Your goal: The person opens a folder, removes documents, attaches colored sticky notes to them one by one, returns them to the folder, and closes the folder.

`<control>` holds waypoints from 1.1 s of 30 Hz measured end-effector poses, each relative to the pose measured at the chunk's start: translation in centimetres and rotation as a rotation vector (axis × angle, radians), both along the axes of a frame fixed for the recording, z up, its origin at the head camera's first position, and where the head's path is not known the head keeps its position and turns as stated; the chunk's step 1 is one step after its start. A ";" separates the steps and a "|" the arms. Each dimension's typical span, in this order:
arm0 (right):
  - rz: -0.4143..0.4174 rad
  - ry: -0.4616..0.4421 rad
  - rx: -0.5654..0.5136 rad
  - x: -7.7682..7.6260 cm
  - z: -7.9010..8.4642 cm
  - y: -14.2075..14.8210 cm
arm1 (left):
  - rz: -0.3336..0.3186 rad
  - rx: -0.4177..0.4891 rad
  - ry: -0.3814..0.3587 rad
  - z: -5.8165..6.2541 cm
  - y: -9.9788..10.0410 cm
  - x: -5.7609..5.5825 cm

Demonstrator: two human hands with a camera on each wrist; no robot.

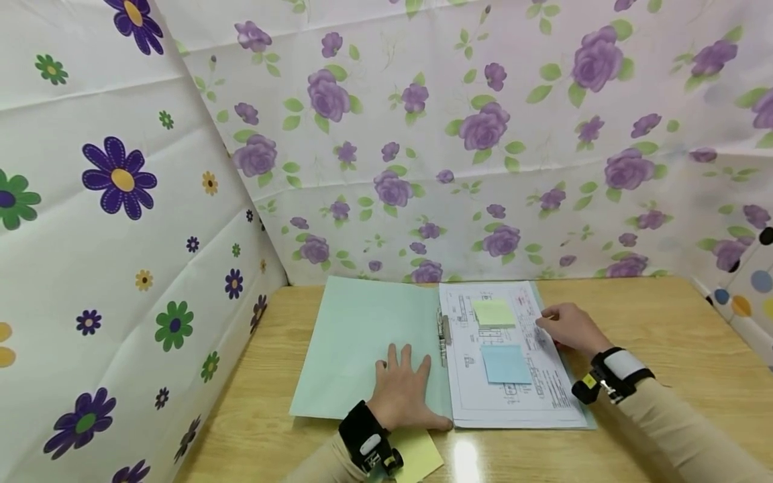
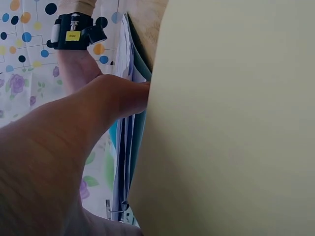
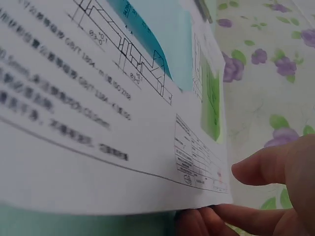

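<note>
A pale green folder (image 1: 356, 349) lies spread flat, with printed drawing sheets (image 1: 483, 416) clipped on its right side. My left hand (image 1: 403, 392) rests on the left cover, fingers spread, thumb along the lower fold. At the sheets' right edge, my right hand (image 1: 574, 329) holds the paper. In the right wrist view its fingers (image 3: 202, 221) curl under the edge, while the thumb (image 3: 251, 169) is beside it. A green sticky note (image 1: 494, 313) and a blue sticky note (image 1: 506, 364) are on the top sheet. Yellow paper (image 1: 419, 456) sits by my left wrist.
A metal clip (image 1: 444, 332) runs along the folder's fold. Wooden tabletop (image 1: 640, 315) surrounds the folder. A flowered cloth (image 1: 392, 168) hangs behind the table, and another (image 1: 121, 268) hangs on the left.
</note>
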State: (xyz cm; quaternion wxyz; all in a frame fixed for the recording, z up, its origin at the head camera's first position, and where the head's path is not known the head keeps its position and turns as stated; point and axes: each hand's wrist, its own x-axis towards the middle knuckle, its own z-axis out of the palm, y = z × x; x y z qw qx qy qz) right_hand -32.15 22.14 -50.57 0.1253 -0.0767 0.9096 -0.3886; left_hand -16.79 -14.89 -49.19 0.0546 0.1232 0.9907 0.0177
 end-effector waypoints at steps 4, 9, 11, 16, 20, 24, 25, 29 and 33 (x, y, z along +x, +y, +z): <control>0.014 0.039 0.074 -0.1 0.5 -0.1 | 0.000 0.000 0.000 0.1 0.1 0.0; 0.042 0.112 0.155 -0.4 1.5 -0.1 | 0.003 -0.008 -0.003 0.0 0.1 -0.1; 0.043 0.135 0.161 -0.6 1.9 -0.3 | 0.000 0.000 -0.002 -0.1 0.1 -0.1; 0.052 0.175 0.139 -1.8 2.4 -0.6 | -0.002 0.015 0.002 -0.3 0.1 -0.2; 0.067 0.121 0.151 -2.7 2.2 -0.5 | 0.002 -0.001 -0.013 -0.2 0.2 -0.2; 0.058 0.082 0.182 -2.6 1.8 -0.6 | 0.003 -0.006 -0.020 -0.1 0.3 -0.1; 0.053 0.075 0.177 -2.5 1.6 -0.7 | 0.002 -0.006 -0.018 -0.1 0.3 -0.1; 0.049 0.032 0.132 -2.0 1.5 -0.9 | 0.003 -0.010 -0.007 0.0 0.2 -0.1; 0.061 0.024 0.117 -1.6 1.4 -0.5 | 0.009 -0.007 0.000 -0.1 0.1 0.0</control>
